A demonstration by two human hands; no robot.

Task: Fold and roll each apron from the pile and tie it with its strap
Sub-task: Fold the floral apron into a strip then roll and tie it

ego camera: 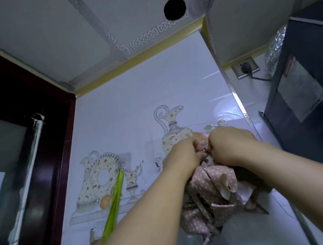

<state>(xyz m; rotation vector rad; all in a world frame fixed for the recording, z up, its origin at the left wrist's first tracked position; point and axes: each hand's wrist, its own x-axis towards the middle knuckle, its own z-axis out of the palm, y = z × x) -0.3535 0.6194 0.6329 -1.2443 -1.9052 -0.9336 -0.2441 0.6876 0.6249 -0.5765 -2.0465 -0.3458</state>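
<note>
Both arms are raised to the tiled wall [133,105], and the pink dotted apron [211,194] is seen bunched up just below and right of the painted jug [173,133] on the tiles. Its top is gripped by the left hand [178,159], fingers curled tight into the cloth right at the jug's base. It is gripped too by the right hand [229,146], fingers likewise closed on the fabric a little further right of the jug. The two hands are set close together, nearly touching, and what is pinched between the fingertips cannot be made out. The rest of the apron is seen hanging in crumpled folds beneath the wrists. Left of the jug and lower, a green cloth [113,200] is hung from a wall hook [121,165]. Far right of the jug a dark cabinet [308,103] is seen, with a wall socket [245,68] higher up between the two.
</note>
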